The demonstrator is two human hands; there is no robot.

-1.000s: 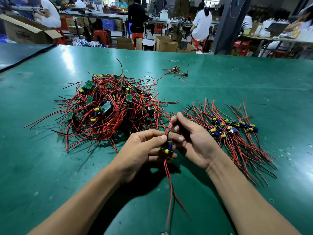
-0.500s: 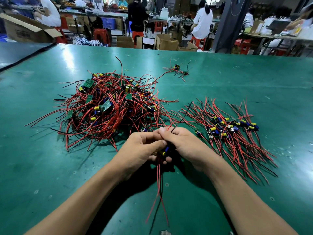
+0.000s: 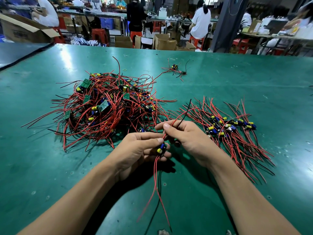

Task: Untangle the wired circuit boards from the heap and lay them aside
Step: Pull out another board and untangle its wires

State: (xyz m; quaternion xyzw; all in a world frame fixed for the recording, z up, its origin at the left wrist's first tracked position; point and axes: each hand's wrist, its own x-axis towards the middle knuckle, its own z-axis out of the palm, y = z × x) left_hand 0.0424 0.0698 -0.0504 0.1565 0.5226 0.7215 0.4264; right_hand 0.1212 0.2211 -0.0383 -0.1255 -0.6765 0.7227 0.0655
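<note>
Red-wired board (image 3: 161,148) in left hand (image 3: 135,153)

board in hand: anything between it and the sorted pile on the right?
Nothing visible. The circuit board is held by the left hand, its upper leads pinched by the right hand. Only the right hand and bare green table lie between it and the sorted pile; the heap sits left.

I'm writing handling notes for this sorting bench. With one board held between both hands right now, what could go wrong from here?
1. The right hand pinches the upper wires while the left hand holds the board; a hard pull may strain where they join the board.
2. The lower leads trail across the table and might snag.
3. The tangled heap lies close, so loose ends could catch again.
</note>
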